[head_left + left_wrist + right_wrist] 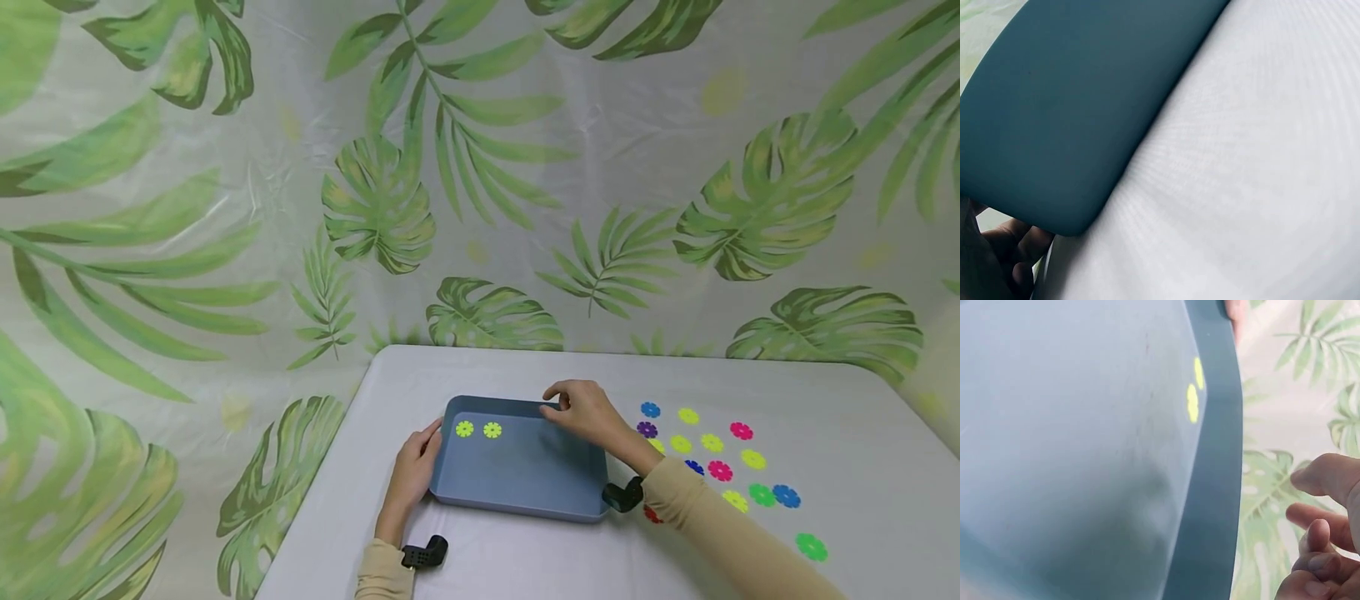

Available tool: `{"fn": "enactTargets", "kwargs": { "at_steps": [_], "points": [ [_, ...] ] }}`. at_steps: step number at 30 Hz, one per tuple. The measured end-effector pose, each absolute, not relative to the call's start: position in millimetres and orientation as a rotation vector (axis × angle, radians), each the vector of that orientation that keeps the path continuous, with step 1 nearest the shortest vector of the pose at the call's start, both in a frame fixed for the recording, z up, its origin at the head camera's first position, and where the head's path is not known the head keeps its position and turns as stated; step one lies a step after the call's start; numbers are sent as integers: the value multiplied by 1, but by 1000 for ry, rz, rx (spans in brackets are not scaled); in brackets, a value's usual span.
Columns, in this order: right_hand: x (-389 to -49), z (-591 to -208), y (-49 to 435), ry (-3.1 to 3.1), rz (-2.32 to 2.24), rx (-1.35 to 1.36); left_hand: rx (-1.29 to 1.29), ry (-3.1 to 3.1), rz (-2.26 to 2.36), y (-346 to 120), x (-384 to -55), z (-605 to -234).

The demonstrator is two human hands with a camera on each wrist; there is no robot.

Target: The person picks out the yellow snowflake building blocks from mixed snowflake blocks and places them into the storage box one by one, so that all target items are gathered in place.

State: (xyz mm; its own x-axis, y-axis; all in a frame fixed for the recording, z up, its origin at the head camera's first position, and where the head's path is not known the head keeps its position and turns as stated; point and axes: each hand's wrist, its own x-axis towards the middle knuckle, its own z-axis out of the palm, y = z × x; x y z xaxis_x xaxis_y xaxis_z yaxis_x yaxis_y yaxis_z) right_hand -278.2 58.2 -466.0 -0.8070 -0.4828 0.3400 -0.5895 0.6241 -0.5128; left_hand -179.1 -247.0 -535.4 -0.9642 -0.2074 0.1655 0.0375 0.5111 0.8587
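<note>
CONFIG., L TO R: ONE SIDE BRACED, ONE SIDE FREE

L hand (408,475): fingers bent about L wall of tray (517,475); exact grip underneath not visible. Purpose, prob.: steady tray w/out blocking interior.

Tray: on counter (885,433), hollow side up, between both hands, prob. for easy reach.

Yellow discs (464,429), qty 2: flat on tray floor nr far L corner, side by side, not touching. Spacing suggests a deliberate row; pos. leaves rest of floor accessible.

R hand (588,410): raised at tray's far rim, R half; thumb & index curved w/ gap betw., nothing visible in hold. R wrist view: no rim contact.

Loose discs (720,471), assorted colours: spread on counter R of tray, prob. for short R-side reach; mostly separated, so easy to pick singly. Some part-hidden by R arm (720,533).
</note>
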Motion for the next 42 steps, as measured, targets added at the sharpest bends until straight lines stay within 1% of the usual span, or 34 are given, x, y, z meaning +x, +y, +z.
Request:
{"fn": "enactTargets", "kwargs": {
  "at_steps": [22, 33, 42],
  "points": [
    [-274, -481, 134, -2658, 956, 662, 139, -2504, -1439, -247, -178, -535],
    [-266, -493, 186, -2695, 939, 517, 154, -2508, -1424, -245, -177, -535],
    [-272, -505, 224, -2743, 934, 401, 151, -2500, -1457, -245, -177, -534]
  ]
}}
